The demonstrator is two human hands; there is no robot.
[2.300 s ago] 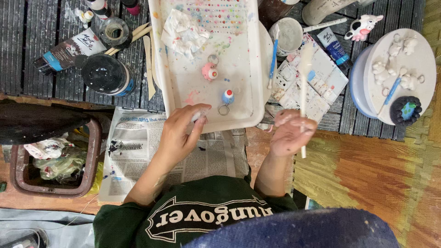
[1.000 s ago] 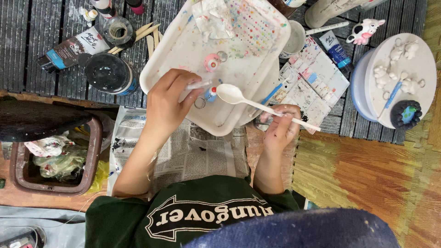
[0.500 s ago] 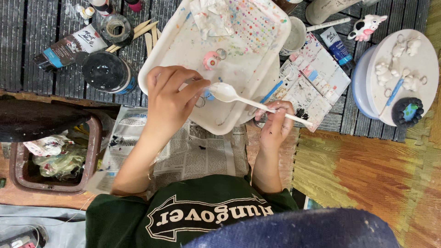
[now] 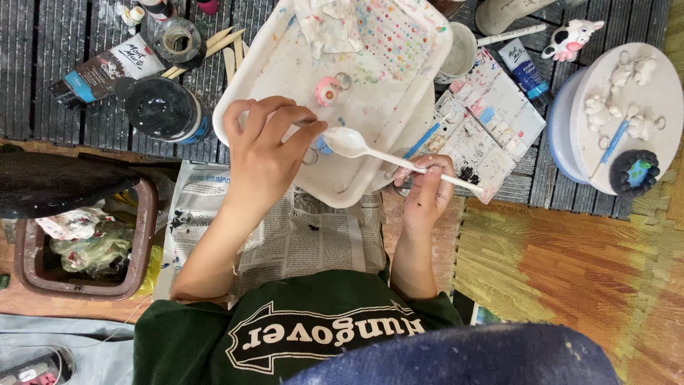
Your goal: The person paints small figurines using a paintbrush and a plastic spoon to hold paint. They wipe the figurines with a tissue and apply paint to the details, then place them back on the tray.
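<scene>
l hand (image 4: pixel 267 153) fingers curled round small tube over tray (image 4: pixel 285 71); r hand (image 4: pixel 425 192) pinches white spoon (image 4: pixel 356 145).

Top: dark green short-sleeved cotton T-shirt (image 4: pixel 285 335), white arrow-shaped print with lettering across its chest.
Arms: bare below the T-shirt sleeves.
Hands: bare, no rings visible.

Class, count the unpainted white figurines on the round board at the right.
4, perhaps more hidden: two near the board's top edge, one left, one right of the blue brush.
</scene>
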